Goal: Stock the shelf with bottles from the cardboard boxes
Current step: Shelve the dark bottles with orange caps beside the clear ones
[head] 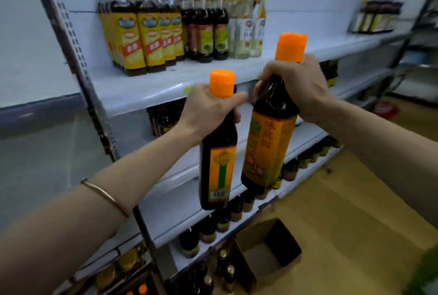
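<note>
My left hand grips the neck of a dark bottle with an orange cap and a yellow-green label. My right hand grips the neck of a second dark bottle with an orange cap and an orange label. Both bottles hang in the air in front of the white shelf, the right one higher and tilted. An open cardboard box stands on the floor below, and its visible half looks empty.
Rows of bottles stand at the back left of the upper shelf board; its right half is bare up to a small bottle group. Lower boards hold more dark bottles. A perforated upright bounds the shelf on the left. Wooden floor lies at the right.
</note>
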A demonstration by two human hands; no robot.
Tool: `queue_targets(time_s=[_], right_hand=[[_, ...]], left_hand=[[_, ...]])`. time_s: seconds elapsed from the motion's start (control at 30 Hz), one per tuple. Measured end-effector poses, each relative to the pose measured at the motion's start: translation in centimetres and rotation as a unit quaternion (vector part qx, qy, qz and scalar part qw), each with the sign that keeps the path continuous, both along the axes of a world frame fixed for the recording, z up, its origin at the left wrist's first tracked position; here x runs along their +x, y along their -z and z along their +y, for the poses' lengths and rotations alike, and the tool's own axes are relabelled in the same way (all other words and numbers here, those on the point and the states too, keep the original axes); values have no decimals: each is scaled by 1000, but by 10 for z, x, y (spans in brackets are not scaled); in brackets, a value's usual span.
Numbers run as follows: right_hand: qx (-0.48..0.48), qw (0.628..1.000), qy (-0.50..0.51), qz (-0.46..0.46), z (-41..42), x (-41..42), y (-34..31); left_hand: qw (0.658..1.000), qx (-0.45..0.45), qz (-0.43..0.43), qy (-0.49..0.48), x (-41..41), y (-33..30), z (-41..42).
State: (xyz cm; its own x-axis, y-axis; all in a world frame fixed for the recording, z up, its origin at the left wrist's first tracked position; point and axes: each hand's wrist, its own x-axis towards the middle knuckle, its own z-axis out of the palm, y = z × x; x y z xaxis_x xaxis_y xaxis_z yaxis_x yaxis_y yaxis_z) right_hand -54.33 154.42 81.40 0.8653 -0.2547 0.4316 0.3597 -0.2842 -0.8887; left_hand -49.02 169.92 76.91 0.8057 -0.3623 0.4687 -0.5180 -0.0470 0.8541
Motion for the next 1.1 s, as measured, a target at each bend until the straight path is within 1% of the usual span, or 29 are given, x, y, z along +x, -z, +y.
queue_targets(time_s=[0.1, 0.27, 0.53, 0.7, 0.8, 0.93, 1.1], right_hand=[[10, 999, 44, -2, -58, -1, -17], [19, 996, 90, -1, -156, -2, -40], [-5, 990, 138, -8, -280, 21, -53], [-11, 989, 145, -2, -344, 62, -48], [-7, 990, 143, 5, -379, 91, -50], [-5, 990, 144, 2, -427, 127, -61], [19, 988, 154, -18, -493, 161, -69]], left_hand=[[999, -20, 16, 37, 3, -22, -64], [993, -76, 34, 88, 10, -49, -172], [992, -47, 49, 105, 43, -68, -307], [991, -27, 44, 120, 82, -71, -370], [993, -14, 27, 110, 112, -75, -403], [993, -33, 41, 110, 151, -88, -450], [995, -36, 19, 94, 197, -102, -519]])
